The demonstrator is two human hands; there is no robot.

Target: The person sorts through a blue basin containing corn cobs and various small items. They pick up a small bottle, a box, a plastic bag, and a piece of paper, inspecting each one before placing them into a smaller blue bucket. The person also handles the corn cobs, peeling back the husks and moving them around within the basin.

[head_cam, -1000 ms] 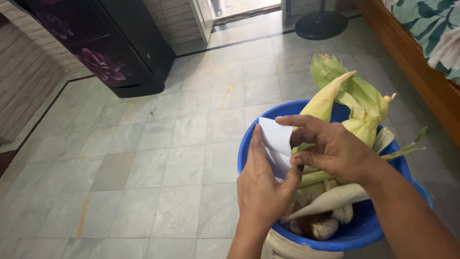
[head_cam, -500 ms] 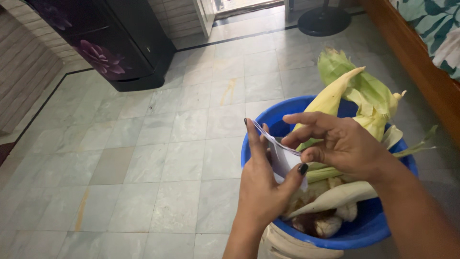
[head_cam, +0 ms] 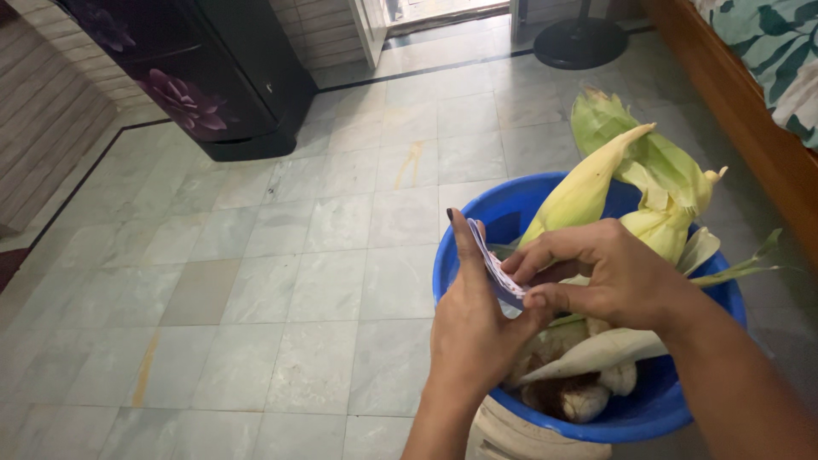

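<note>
Paper: a small white slip (head_cam: 496,271), folded thin and seen nearly edge-on, above the blue tub (head_cam: 477,223).
Left hand (head_cam: 474,328): fingers closed on the slip.
Right hand (head_cam: 609,273): fingers pinching the slip's edge.
Tub: holds green-husked corn (head_cam: 635,179).

light: bright daylight from doorway (head_cam: 443,8) | shadows: soft | focus: sharp | edges: slightly wide-angle stretched

Only one label-like item: a small white folded paper slip (head_cam: 497,273) with faint bluish print, center-right of frame, pinched between left hand (head_cam: 477,328) and right hand (head_cam: 609,277); no packages, signs, screens.
</note>
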